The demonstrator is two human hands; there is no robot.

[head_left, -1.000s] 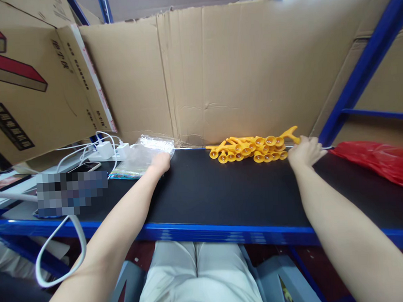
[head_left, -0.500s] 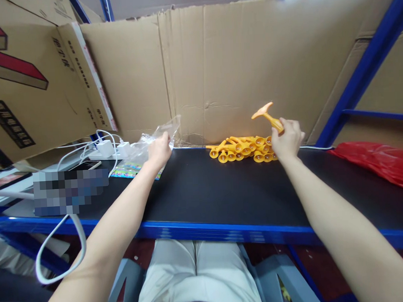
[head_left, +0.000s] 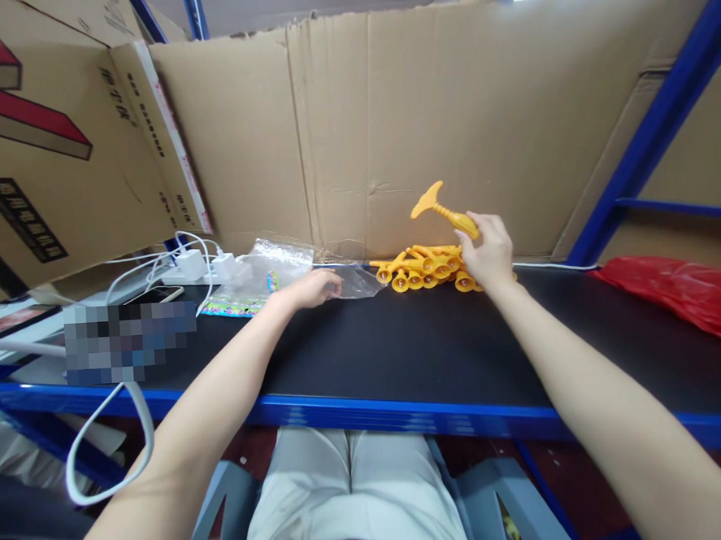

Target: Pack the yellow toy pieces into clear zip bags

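My left hand (head_left: 314, 289) is closed on a clear plastic bag (head_left: 290, 260), low over the black tabletop. The bag has a colourful printed strip at its left end, and its clear part stretches right towards the pile. My right hand (head_left: 490, 250) grips a yellow plastic piece (head_left: 452, 215) by its thick end, holding it up and tilted. Its free end spreads into a tail-like crosspiece that points up and left. Below it lies a pile of similar yellow pieces (head_left: 425, 270) with round flared cups facing me. My right hand partly hides the pile's right side.
White chargers and cables (head_left: 198, 264) stand at the left, beside a phone (head_left: 154, 296). A red plastic bag (head_left: 673, 296) lies at the right. Cardboard (head_left: 449, 118) walls the back, and a blue rail (head_left: 406, 410) edges the table's front.
My left hand has moved right and down, drawing the clear bag out towards the pile. My right hand has shifted left with the yellow piece, which is now over the pile.
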